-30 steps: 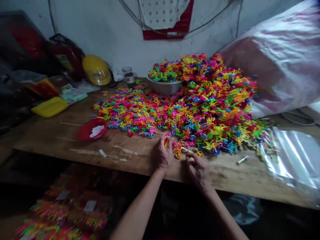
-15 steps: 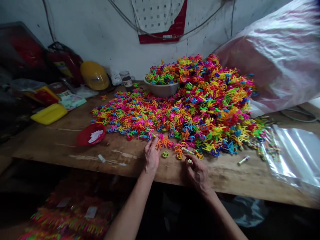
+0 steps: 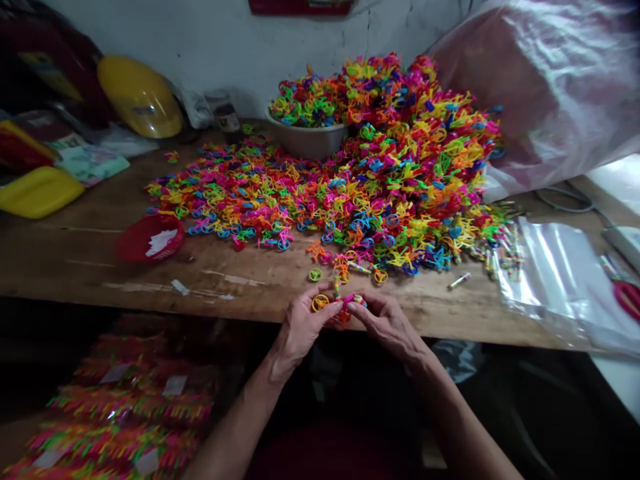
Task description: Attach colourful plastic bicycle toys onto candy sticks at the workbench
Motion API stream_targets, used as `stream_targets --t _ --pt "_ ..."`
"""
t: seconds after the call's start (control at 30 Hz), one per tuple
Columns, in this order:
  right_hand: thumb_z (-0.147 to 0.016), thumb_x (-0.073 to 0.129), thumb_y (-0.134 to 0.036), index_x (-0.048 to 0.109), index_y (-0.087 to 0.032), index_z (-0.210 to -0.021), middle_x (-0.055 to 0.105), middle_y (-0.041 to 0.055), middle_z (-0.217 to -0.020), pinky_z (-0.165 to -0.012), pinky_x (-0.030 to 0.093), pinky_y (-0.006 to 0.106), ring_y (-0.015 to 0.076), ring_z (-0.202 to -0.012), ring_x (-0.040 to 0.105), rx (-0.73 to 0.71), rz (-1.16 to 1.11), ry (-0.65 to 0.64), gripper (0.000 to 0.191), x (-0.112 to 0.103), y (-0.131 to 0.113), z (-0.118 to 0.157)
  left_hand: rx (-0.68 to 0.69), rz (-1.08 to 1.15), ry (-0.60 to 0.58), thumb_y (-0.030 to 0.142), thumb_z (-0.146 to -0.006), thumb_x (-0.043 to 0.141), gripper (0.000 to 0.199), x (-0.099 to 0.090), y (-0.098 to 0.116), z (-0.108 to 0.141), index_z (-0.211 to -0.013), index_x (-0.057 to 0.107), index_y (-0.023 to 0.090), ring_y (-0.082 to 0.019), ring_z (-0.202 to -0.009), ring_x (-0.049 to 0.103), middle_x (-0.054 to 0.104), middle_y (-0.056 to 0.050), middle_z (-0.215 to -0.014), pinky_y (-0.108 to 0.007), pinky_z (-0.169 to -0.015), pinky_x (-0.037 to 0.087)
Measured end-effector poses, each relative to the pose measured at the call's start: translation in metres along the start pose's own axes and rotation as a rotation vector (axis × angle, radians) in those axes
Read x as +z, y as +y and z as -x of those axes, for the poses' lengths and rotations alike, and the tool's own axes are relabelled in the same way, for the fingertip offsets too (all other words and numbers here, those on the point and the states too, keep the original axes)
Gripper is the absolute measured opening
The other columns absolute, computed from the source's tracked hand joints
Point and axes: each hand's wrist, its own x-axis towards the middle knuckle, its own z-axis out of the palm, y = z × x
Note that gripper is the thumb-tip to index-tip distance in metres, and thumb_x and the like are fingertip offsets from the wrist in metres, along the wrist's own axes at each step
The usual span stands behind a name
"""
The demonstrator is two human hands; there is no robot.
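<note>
Close together at the table's front edge, my left hand (image 3: 299, 328) and my right hand (image 3: 389, 325) are both closed on a small wheeled plastic toy (image 3: 346, 307) with pink and orange-red parts. A yellow spoked wheel (image 3: 321, 303) shows at my left fingers, with a thin patterned tube (image 3: 337, 287) upright beside it. My right thumb presses on the pink part, and another tube end shows by those fingers. Which pieces are joined is hidden by the fingers. Just beyond lie a green wheel (image 3: 315, 274) and a few orange and yellow toys.
A large heap of colourful plastic toys (image 3: 380, 193) covers the table (image 3: 235, 283), around a grey bowl (image 3: 310, 141). Left is a red basket (image 3: 131, 240) with paper slips. Right are patterned tubes, clear plastic bags (image 3: 555, 267) and red-handled scissors (image 3: 627, 300). Packed toys (image 3: 125, 400) lie below.
My hands have come together at the table edge, both now on coloured toy pieces. The left hand drew back from the heap. The view has tilted down.
</note>
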Motion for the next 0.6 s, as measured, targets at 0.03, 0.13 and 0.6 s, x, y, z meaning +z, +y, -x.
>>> stream_targets --t 0.03,0.13,0.6 --pt "-0.086 0.057 -0.041 0.064 -0.016 -0.096 0.057 0.0017 -0.079 -0.061 0.038 0.021 0.0118 -0.068 0.048 0.028 -0.041 -0.022 0.027 -0.001 0.0 0.002 0.015 -0.042 0.021 0.028 -0.075 0.069 0.05 0.001 0.001 0.0 -0.118 0.049 0.014 -0.017 -0.071 0.062 0.065 -0.008 -0.089 -0.026 -0.056 0.055" --pt "-0.084 0.059 -0.045 0.06 -0.018 -0.104 0.05 -0.0014 -0.07 -0.044 0.028 0.018 0.006 -0.049 0.033 0.14 -0.19 -0.001 0.034 0.0 0.002 0.007 0.01 -0.089 0.032 0.03 -0.072 0.071 0.055 0.005 0.002 -0.003 -0.118 0.046 0.013 -0.02 -0.069 0.063 0.065 -0.009 -0.086 -0.025 -0.048 0.053" --pt "-0.084 0.061 -0.043 0.046 -0.017 -0.082 0.03 -0.0072 -0.056 -0.035 0.011 0.013 0.0026 -0.041 0.014 0.326 -0.774 -0.063 0.03 -0.006 0.009 0.014 0.078 -0.068 0.044 0.045 -0.093 0.033 0.043 -0.004 -0.009 0.005 -0.123 0.046 0.016 -0.021 -0.091 0.061 0.054 -0.014 -0.118 -0.032 -0.074 0.052"
